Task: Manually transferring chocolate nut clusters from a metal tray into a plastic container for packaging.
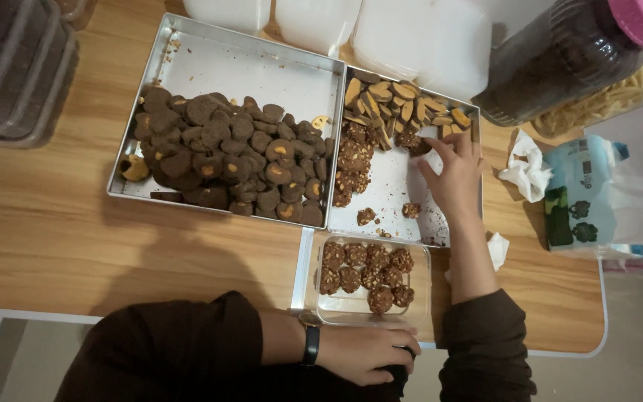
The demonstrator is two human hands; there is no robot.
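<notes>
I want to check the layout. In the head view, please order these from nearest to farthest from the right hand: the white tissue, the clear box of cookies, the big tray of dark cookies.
From the right hand:
1. White tissue, just to its right.
2. Clear box of cookies, below it, toward the person.
3. Big tray of dark cookies, far to its left.

Bare tray floor (pixel 394 190) (cookie heaps (pixel 366 152) behind) beside clear tub (pixel 424 286)

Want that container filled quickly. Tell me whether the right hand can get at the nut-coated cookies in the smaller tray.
Probably yes: the right hand is already inside the smaller tray, fingers at the nut-coated cookies, with nothing over them.
</notes>
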